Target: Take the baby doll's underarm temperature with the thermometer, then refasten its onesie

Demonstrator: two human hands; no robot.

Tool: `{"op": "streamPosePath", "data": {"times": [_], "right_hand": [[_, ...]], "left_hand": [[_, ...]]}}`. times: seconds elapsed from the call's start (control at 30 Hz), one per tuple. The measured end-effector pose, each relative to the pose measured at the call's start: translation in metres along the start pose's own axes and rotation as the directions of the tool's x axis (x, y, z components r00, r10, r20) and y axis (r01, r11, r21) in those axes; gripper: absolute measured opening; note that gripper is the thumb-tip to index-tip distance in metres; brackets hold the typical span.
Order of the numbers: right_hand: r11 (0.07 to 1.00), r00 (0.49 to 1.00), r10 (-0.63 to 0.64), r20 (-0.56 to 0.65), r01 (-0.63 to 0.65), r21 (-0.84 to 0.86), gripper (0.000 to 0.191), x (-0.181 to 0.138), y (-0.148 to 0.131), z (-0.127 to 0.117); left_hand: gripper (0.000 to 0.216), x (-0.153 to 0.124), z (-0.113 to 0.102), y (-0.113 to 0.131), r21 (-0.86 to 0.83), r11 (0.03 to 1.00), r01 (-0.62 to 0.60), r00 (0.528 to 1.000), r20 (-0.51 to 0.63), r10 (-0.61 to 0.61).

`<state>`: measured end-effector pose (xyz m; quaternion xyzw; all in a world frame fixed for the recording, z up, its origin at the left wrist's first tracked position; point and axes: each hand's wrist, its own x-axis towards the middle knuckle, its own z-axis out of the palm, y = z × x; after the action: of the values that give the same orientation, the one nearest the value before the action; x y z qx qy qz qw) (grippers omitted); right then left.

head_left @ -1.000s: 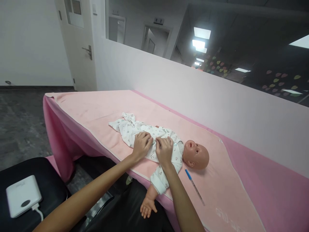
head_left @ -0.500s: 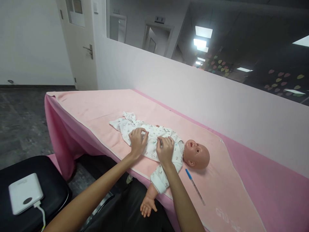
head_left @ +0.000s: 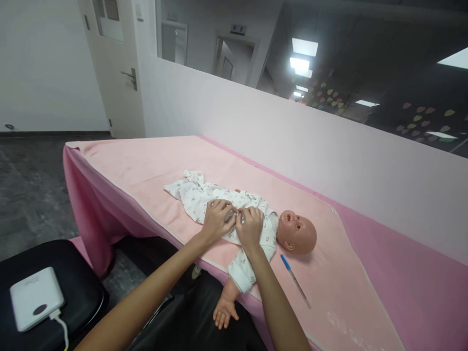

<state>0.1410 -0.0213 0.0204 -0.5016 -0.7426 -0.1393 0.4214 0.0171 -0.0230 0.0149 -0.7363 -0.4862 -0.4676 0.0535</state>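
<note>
The left hand [head_left: 219, 219] has moved in to meet the right hand [head_left: 249, 225] over the doll's [head_left: 298, 233] belly, fingertips together at its suit [head_left: 195, 197]; whether they pinch cloth, I cannot tell. The doll lies on a blanket [head_left: 146, 163].

Likely childcare training room, baby doll [head_left: 269, 233], pink-covered table [head_left: 146, 161], window [head_left: 340, 53]
</note>
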Motion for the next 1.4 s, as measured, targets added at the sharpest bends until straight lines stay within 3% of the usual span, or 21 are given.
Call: {"op": "streamPosePath", "data": {"times": [0.13, 0.23, 0.4, 0.53, 0.67, 0.77, 0.83, 0.97, 1.13, 1.27, 1.33, 1.4], "right_hand": [[0.998, 0.998, 0.059, -0.001, -0.059, -0.024, 0.021, 0.001, 0.000, -0.001], [0.994, 0.997, 0.080, 0.002, -0.079, -0.070, 0.024, -0.002, 0.002, -0.004], [0.993, 0.998, 0.051, 0.031, -0.047, -0.111, 0.048, -0.022, 0.009, -0.018], [0.987, 0.992, 0.117, 0.045, -0.111, -0.119, 0.051, -0.057, 0.021, -0.047], [0.959, 0.975, 0.221, 0.002, -0.217, -0.181, 0.033, -0.108, 0.048, -0.089], [0.874, 0.925, 0.376, -0.053, -0.374, -0.311, 0.025, -0.143, 0.069, -0.118], [0.823, 0.870, 0.493, -0.033, -0.478, -0.305, 0.025, -0.155, 0.077, -0.133], [0.768, 0.779, 0.624, 0.066, -0.595, -0.237, 0.025, -0.150, 0.075, -0.153], [0.671, 0.672, 0.740, -0.028, -0.741, -0.032, 0.030, -0.118, 0.063, -0.168], [0.676, 0.681, 0.732, -0.023, -0.721, 0.151, 0.032, -0.095, 0.058, -0.167], [0.715, 0.723, 0.690, 0.046, -0.690, 0.115, 0.030, -0.090, 0.056, -0.159], [0.753, 0.748, 0.656, 0.104, -0.657, -0.025, 0.030, -0.093, 0.055, -0.149]], "left_hand": [[0.014, 0.000, -0.001, 0.000, 0.002, 1.000, 0.031, 0.999, 0.006, -0.031], [0.018, 0.001, -0.002, -0.002, -0.013, 0.991, 0.135, 0.990, -0.039, -0.135], [0.023, 0.001, -0.004, -0.007, -0.011, 0.973, 0.231, 0.971, -0.061, -0.231], [0.024, 0.001, -0.001, -0.009, 0.013, 0.964, 0.265, 0.959, -0.105, -0.262], [0.024, 0.001, 0.001, -0.010, 0.010, 0.945, 0.326, 0.936, -0.141, -0.322], [0.024, 0.002, 0.002, -0.013, -0.028, 0.922, 0.386, 0.913, -0.129, -0.387], [0.024, 0.003, 0.002, -0.016, -0.064, 0.900, 0.431, 0.893, -0.113, -0.436], [0.023, 0.005, 0.003, -0.024, -0.109, 0.863, 0.493, 0.856, -0.122, -0.503], [0.020, 0.006, 0.003, -0.028, -0.108, 0.870, 0.481, 0.860, -0.133, -0.492], [0.020, 0.006, 0.002, -0.028, -0.179, 0.847, 0.500, 0.841, -0.133, -0.524], [0.021, 0.005, 0.001, -0.028, -0.206, 0.834, 0.512, 0.827, -0.145, -0.544], [0.021, 0.005, 0.001, -0.029, -0.221, 0.825, 0.521, 0.816, -0.154, -0.557]]}}
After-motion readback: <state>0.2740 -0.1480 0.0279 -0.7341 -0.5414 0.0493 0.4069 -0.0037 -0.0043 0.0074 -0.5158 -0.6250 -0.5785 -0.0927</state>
